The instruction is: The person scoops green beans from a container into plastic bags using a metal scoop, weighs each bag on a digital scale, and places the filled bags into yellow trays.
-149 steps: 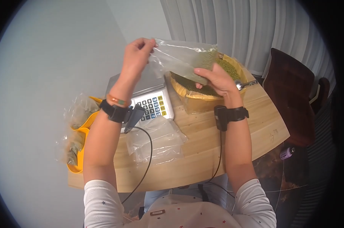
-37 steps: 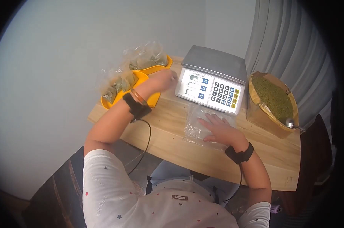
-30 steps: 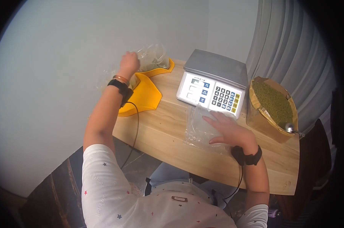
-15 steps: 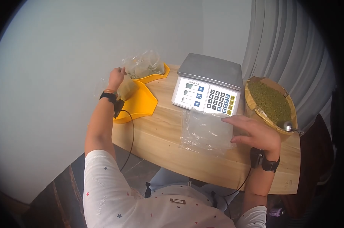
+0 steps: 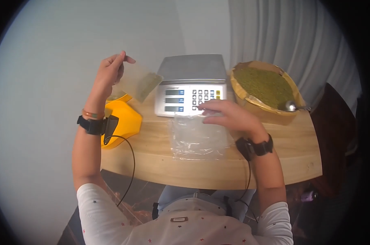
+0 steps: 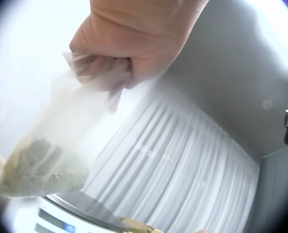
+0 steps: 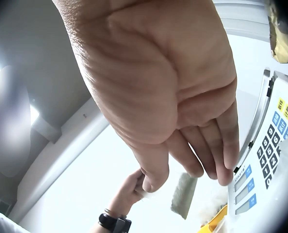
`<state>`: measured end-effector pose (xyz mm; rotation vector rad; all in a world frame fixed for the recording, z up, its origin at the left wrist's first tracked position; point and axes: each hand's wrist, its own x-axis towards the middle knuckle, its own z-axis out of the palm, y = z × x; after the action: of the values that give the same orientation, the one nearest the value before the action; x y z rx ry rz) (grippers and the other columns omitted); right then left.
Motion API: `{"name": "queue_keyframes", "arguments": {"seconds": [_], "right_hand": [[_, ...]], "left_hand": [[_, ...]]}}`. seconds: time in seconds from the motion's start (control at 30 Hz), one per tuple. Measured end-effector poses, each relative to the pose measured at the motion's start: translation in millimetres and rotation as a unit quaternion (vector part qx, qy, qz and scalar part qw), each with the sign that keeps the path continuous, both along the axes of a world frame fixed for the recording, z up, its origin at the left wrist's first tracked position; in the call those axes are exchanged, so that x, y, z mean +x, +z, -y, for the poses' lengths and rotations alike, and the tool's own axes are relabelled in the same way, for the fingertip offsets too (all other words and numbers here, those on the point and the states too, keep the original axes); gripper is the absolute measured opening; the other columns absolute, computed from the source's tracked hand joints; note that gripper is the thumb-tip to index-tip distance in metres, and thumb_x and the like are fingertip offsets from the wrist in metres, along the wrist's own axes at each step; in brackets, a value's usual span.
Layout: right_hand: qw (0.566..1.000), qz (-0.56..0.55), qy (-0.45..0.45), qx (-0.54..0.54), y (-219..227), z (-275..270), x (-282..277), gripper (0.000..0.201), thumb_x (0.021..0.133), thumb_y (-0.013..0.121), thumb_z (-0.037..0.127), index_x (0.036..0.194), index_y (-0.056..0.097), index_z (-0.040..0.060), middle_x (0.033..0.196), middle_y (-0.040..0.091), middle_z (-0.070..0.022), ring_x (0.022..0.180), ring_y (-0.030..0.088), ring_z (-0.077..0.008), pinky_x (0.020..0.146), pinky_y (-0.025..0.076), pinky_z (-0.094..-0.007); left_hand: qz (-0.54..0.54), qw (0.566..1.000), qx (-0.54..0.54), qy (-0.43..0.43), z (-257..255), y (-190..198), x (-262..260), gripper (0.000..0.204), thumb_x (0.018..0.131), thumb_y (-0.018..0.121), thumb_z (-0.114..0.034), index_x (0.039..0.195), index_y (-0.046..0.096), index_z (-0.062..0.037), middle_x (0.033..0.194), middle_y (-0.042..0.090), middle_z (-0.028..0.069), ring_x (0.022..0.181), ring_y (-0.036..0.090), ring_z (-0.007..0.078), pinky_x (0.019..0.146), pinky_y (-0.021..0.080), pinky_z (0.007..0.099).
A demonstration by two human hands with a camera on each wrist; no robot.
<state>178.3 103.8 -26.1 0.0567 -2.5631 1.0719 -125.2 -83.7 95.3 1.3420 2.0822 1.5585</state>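
Observation:
My left hand (image 5: 109,73) pinches the gathered top of a clear plastic bag (image 5: 146,85), which hangs tilted in the air left of the scale (image 5: 193,68). In the left wrist view, small green grains fill the bottom of this bag (image 6: 44,167). My right hand (image 5: 232,117) holds nothing; its fingers reach out loosely over the scale's lower keypad edge and the flat clear bags (image 5: 197,143). The right wrist view shows its palm and relaxed fingers, with the hanging bag (image 7: 183,196) beyond them.
A yellow scoop-shaped tray (image 5: 121,120) stands on the left, partly hidden by the left forearm. At right, a lined box (image 5: 270,108) of green grains has a metal scoop (image 5: 290,106) at its rim. Cables run from both wrists. A dark chair (image 5: 336,118) stands past the table's right end.
My left hand has lifted a filled bag from the yellow trays. Earlier my right hand lay on the flat bags; it has since risen off them. The head view has turned right.

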Motion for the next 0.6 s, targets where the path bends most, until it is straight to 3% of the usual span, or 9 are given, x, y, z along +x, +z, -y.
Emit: {"name": "queue_keyframes", "arguments": {"seconds": [0.13,0.2,0.3,0.33,0.37,0.43,0.47,0.6], "right_hand": [[0.996,-0.004,-0.085,-0.042,-10.0,-10.9,-6.9,0.062,0.090,0.074,0.025,0.142,0.048,0.0018,0.129,0.063,-0.0162,0.116,0.063,-0.0266,0.099,0.050,-0.0373],[0.977,-0.055,-0.020,-0.203,-6.3,-16.8,-6.3,0.084,0.089,0.077,0.034,0.150,0.032,-0.0005,0.142,0.051,-0.0217,0.121,0.060,-0.0311,0.102,0.049,-0.0379],[0.957,-0.082,-0.006,-0.277,-5.4,-35.6,-2.9,0.090,0.088,0.079,0.028,0.152,0.024,-0.0015,0.144,0.047,-0.0191,0.124,0.058,-0.0294,0.105,0.048,-0.0374],[0.940,-0.154,0.027,-0.304,-4.8,-39.1,-3.4,0.081,0.087,0.080,0.022,0.147,0.031,-0.0037,0.138,0.053,-0.0185,0.118,0.061,-0.0275,0.101,0.051,-0.0351],[0.940,-0.156,0.020,-0.303,-4.0,-42.7,3.7,0.081,0.087,0.080,0.022,0.147,0.031,-0.0037,0.138,0.053,-0.0185,0.118,0.061,-0.0275,0.101,0.051,-0.0351],[0.886,-0.155,0.004,-0.436,11.4,-41.5,19.9,0.066,0.088,0.077,0.016,0.140,0.039,0.0014,0.124,0.061,-0.0132,0.105,0.067,-0.0216,0.088,0.055,-0.0342],[0.893,-0.194,-0.009,-0.406,11.7,-49.7,23.4,0.065,0.087,0.078,0.015,0.139,0.041,0.0015,0.122,0.061,-0.0126,0.095,0.068,-0.0196,0.083,0.055,-0.0340],[0.906,-0.159,-0.106,-0.377,30.4,-77.7,73.3,0.062,0.087,0.078,0.015,0.135,0.043,0.0000,0.120,0.061,-0.0120,0.089,0.066,-0.0180,0.074,0.055,-0.0304]], "left_hand": [[0.022,0.995,0.003,-0.096,-47.4,19.6,60.9,0.040,0.105,0.050,-0.041,0.102,0.070,-0.0058,0.057,0.030,-0.0114,0.047,0.022,0.0014,0.043,0.016,0.0226],[0.034,0.987,0.020,-0.155,-70.9,24.8,90.6,0.041,0.104,0.051,-0.040,0.102,0.071,-0.0039,0.058,0.031,-0.0114,0.049,0.024,0.0016,0.045,0.017,0.0228],[0.063,0.972,0.034,-0.223,-109.8,28.4,123.4,0.041,0.105,0.049,-0.038,0.102,0.071,-0.0034,0.058,0.031,-0.0114,0.049,0.024,0.0019,0.045,0.017,0.0225],[0.063,0.970,0.035,-0.232,-120.8,29.9,134.2,0.041,0.105,0.049,-0.038,0.102,0.071,-0.0034,0.058,0.031,-0.0114,0.049,0.024,0.0019,0.045,0.017,0.0225],[0.067,0.966,0.044,-0.245,-130.7,30.9,144.8,0.041,0.106,0.048,-0.037,0.102,0.071,-0.0030,0.058,0.031,-0.0113,0.049,0.024,0.0022,0.046,0.017,0.0223],[0.072,0.961,0.055,-0.263,-148.6,32.4,159.7,0.041,0.106,0.047,-0.036,0.102,0.071,-0.0027,0.058,0.030,-0.0113,0.049,0.025,0.0025,0.046,0.017,0.0221],[0.083,0.957,0.066,-0.271,-156.8,33.6,164.7,0.040,0.106,0.048,-0.036,0.101,0.070,-0.0030,0.058,0.033,-0.0104,0.049,0.026,0.0027,0.045,0.019,0.0226],[0.170,0.944,0.098,-0.264,-198.5,27.0,175.9,0.031,0.104,0.054,-0.034,0.097,0.070,-0.0076,0.060,0.040,-0.0090,0.049,0.032,0.0036,0.044,0.024,0.0213]]}}
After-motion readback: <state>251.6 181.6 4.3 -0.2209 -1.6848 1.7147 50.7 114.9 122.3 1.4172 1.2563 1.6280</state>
